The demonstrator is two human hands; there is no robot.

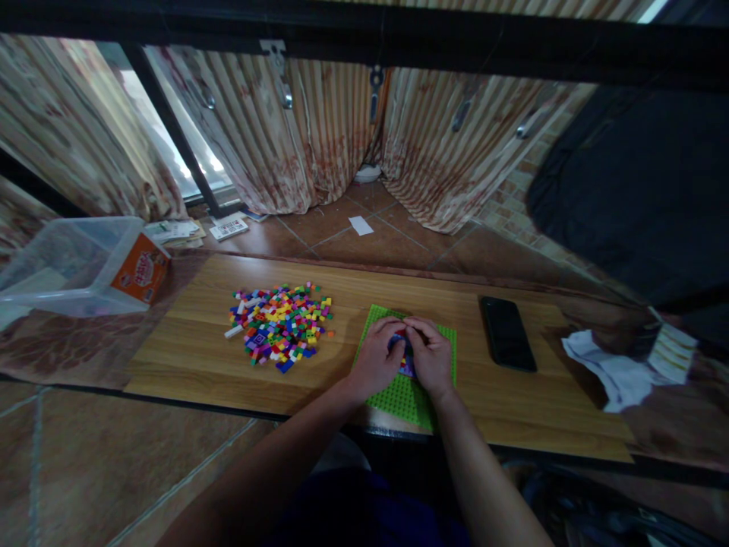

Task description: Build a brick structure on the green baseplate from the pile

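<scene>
My left hand [377,357] and my right hand [431,355] meet over a green baseplate [402,396] lying on a wooden board [194,349]. Both hands have their fingers curled and pressed together on a small cluster of coloured bricks [406,366] on the plate; red, blue and purple bits show between the fingers. Most of that cluster is hidden by my hands. A loose pile of many small coloured bricks [280,325] lies on the board to the left of the plate, a short reach from my left hand.
A black phone [506,333] lies flat on the board right of the plate. White crumpled paper [612,371] is at the far right. A clear plastic tub with an orange label [85,264] stands at the left. Curtains and tiled floor lie beyond.
</scene>
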